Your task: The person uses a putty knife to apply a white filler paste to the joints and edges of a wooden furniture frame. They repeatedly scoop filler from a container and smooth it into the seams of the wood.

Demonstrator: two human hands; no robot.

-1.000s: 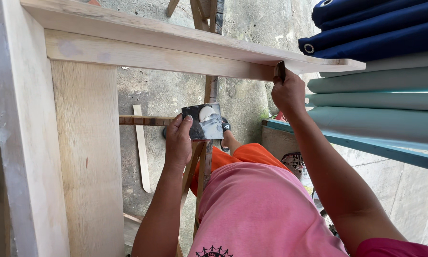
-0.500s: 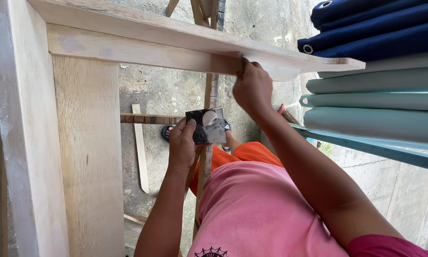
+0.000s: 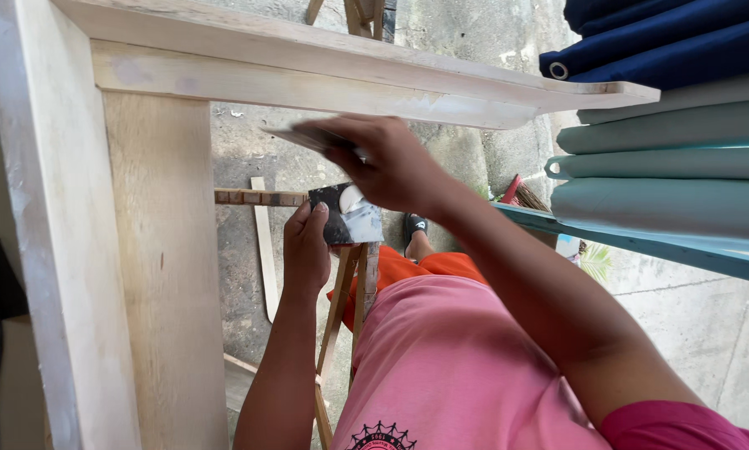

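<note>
Head view: looking down over a pink shirt (image 3: pixel 466 367) and orange shorts (image 3: pixel 424 267) at two bare hands working beneath a pale wooden frame.
Right hand (image 3: pixel 387 162): raised just under the frame's horizontal rail (image 3: pixel 308 87), knuckles toward the camera, fingers curled and closed on a thin flat scraper-like blade (image 3: pixel 295 137) that juts out to the left, blurred.
Right arm: forearm runs from the lower right corner up and left, elbow bent, wrist nearly straight.
Left hand (image 3: pixel 308 250): lower and nearer the body, fingers wrapped shut round the edge of a small dark, paste-smeared board (image 3: pixel 345 215) carrying a pale blob; thumb lies on its near face.
Left arm: rises almost vertically from the bottom edge, wrist slightly cocked back.
Dark board: held tilted, just below the right hand; whether the two touch cannot be told.
Blade: near the underside of the rail; contact with the wood cannot be told.
Wooden frame: whitish, rough-coated; a broad upright post (image 3: pixel 162 267) at left meets the rail, with a flat top board (image 3: pixel 349 54) above.
Ground: grey concrete floor (image 3: pixel 241 167) with a loose wooden strip (image 3: pixel 264 250) lying on it, and a slim wooden stand (image 3: pixel 341 308) in front of the shorts.
Foot: a dark sandal (image 3: pixel 414 225) shows beyond the shorts.
Right side: rolled fabric bolts, navy (image 3: pixel 666 37) above, pale green (image 3: pixel 666 167) below, stacked on a light blue shelf (image 3: pixel 641 242).
</note>
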